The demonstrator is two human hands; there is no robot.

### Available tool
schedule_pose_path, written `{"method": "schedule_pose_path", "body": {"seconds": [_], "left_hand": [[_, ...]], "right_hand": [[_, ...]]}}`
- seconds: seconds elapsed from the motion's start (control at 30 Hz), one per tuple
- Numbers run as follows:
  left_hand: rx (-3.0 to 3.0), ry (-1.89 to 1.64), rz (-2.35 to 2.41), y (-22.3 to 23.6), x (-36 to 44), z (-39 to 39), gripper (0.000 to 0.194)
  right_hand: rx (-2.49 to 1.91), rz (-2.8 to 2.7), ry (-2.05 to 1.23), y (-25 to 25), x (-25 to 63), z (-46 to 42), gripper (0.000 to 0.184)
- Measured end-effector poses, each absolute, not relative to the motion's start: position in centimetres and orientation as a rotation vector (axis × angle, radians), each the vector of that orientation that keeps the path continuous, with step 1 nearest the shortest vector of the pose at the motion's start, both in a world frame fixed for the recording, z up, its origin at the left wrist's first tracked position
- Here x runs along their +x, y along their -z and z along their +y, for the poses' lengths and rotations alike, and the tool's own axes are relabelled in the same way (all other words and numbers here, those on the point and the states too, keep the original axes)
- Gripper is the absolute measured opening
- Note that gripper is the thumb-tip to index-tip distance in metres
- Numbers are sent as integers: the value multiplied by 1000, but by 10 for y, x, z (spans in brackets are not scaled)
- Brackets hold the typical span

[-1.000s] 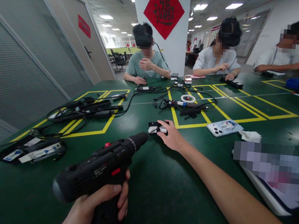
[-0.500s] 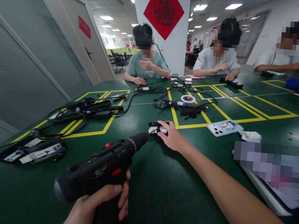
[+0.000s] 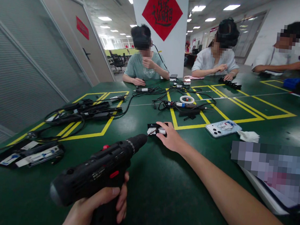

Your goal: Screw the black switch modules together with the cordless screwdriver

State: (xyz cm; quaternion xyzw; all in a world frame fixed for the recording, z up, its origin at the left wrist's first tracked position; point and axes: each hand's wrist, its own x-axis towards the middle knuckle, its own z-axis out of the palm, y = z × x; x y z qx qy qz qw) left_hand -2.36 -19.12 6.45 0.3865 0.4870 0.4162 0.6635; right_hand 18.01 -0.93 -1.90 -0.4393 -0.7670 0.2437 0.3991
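A black cordless drill point(image 3: 99, 167) with red buttons fills the lower left, its grip wrapped by my left hand point(image 3: 104, 200). Its chuck points up and to the right, and a thin bit reaches the edge of a small black-and-white part point(image 3: 152, 129) on the green table. My right hand point(image 3: 170, 137) is closed over the right side of that part, thumb on the near side and fingers on the far side. My fingers cover much of it, so its exact kind is unclear.
Black cables and tools point(image 3: 91, 110) lie within yellow tape at left, near a black pouch point(image 3: 26, 153). A phone point(image 3: 222, 128), a crumpled tissue point(image 3: 248, 136) and a white tape roll point(image 3: 187, 100) lie to the right. Several people sit across the table point(image 3: 143, 182).
The whole view shifts slightly left. My left hand keeps the drill against the part, and my right hand stays on it. A hand appears at the right edge.
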Motion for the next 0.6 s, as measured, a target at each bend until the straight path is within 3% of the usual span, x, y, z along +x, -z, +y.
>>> {"method": "schedule_pose_path", "body": {"seconds": [0.6], "left_hand": [[879,-935,1069,-61,-26,-190,21]], "right_hand": [[-1117,-1900,-694,10,182,-11,47]]}}
